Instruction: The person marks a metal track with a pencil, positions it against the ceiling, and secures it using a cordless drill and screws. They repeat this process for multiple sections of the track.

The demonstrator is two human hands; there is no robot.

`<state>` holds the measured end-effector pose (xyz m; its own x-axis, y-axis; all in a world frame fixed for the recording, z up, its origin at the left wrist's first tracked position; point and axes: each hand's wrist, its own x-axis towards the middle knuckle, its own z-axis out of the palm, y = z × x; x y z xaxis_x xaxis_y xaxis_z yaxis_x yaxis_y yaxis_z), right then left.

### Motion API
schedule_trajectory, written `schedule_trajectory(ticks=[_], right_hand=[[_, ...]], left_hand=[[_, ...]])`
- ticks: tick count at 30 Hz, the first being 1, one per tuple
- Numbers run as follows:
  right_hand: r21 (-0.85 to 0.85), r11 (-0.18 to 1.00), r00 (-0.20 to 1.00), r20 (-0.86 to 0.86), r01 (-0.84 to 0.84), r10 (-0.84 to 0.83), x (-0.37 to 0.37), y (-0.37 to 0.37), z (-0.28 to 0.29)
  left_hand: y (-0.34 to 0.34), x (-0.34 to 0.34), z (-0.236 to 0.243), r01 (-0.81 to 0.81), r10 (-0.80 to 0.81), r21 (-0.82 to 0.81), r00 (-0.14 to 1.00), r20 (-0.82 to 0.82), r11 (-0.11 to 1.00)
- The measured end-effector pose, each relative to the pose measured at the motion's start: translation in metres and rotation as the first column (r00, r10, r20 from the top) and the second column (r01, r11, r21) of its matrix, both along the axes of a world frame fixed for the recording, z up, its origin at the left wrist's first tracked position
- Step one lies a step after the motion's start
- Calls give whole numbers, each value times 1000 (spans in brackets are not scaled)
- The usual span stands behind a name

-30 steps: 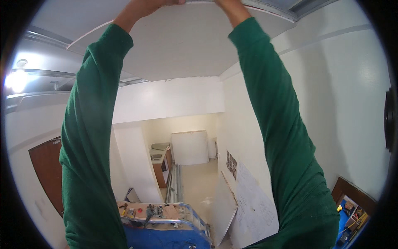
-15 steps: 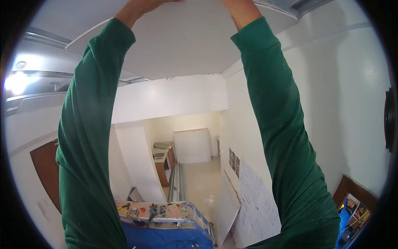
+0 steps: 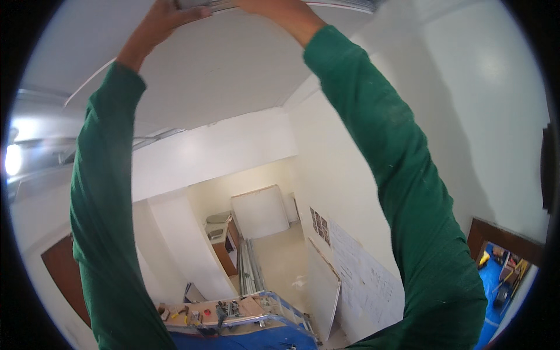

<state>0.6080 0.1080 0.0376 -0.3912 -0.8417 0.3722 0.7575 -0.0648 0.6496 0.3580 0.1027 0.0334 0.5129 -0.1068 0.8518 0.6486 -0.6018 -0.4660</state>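
Note:
Both my arms, in green sleeves, are raised overhead to a large pale ceiling board [image 3: 221, 70]. My left hand [image 3: 160, 24] is at the top edge of the view. Its thumb stretches to the right under a small grey thing [image 3: 191, 3], which the hand seems to grip; the frame's edge cuts it off, so its kind is unclear. My right hand [image 3: 265, 7] reaches in toward the left one beneath the board. Its fingers are mostly out of view. Silvery metal framing [image 3: 344, 4] runs along the board's near edge beside the hands.
Below stands a scaffold platform [image 3: 201, 315] with several hand tools and a blue sheet [image 3: 245, 339]. Long metal channels [image 3: 249, 265] lie on the floor. Boards [image 3: 322, 286] lean on the right wall, near taped paper drawings [image 3: 364, 271]. A lamp [image 3: 13, 158] glows at left.
My left hand has come further into view, left of before, with a grey thing at it. My right hand has moved left toward it. The whole view has tilted and shifted.

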Motion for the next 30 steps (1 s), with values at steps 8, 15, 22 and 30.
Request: schedule_trajectory(ticks=[8,15,22,30], right_hand=[[-578,92,16,134,-811,991,-33,-26,27],[-632,118,245,-118,-766,962,-33,-2,-4],[-903,423,939,-71,83,-337,39,-66,-79],[-990,-89,505,134,112,-853,153,-102,-52]], left_hand=[[-54,30,-36,110,-102,-84,990,102,990],[-24,28,-34,90,-82,-77,991,110,993],[-18,25,-23,60,-46,-76,983,176,995],[-51,29,-49,14,-2,-65,983,185,998]])
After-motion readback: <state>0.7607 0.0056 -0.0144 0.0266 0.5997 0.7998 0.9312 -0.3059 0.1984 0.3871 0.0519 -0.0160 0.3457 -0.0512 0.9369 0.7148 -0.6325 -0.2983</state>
